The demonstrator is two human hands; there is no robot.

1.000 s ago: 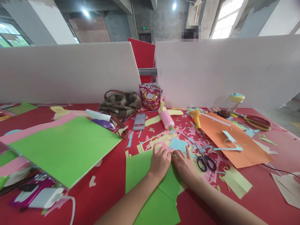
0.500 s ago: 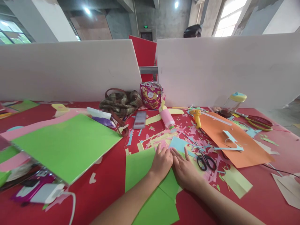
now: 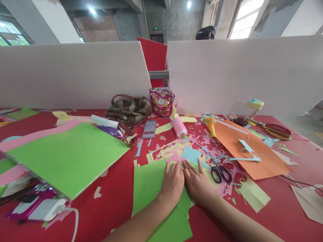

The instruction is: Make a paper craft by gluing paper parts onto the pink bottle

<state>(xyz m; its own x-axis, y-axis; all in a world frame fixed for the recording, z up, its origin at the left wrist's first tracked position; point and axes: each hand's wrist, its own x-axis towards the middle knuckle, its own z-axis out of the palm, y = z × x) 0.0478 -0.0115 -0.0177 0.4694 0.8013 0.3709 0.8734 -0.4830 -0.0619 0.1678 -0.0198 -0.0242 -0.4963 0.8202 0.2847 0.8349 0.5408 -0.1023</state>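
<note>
A green sheet of paper (image 3: 147, 188) lies on the red table, with a crease or overlapping edge running toward me. My left hand (image 3: 173, 179) rests palm down on it, fingers together, pointing away and slightly bent at the tips. Close beside it, my right hand (image 3: 198, 185) lies with its fingers stretched out across the sheet's right edge. The fingertips of both hands nearly meet near the far edge. What is under my palms is hidden. Black-handled scissors (image 3: 221, 174) lie just right of my right hand, and a light blue paper piece (image 3: 190, 154) is beyond the fingertips.
Paper scraps (image 3: 174, 148) litter the middle. A yellow glue gun (image 3: 210, 126), a pink bottle (image 3: 179, 127) and an orange sheet (image 3: 262, 168) lie farther right. On the left is a large green sheet (image 3: 73, 154). A plaid bag (image 3: 130, 111) sits before the white partition (image 3: 75, 74).
My left hand has slid slightly toward me along the green paper, its fingers straighter and flatter than before. My right hand stays almost in place. The view has shifted slightly.
</note>
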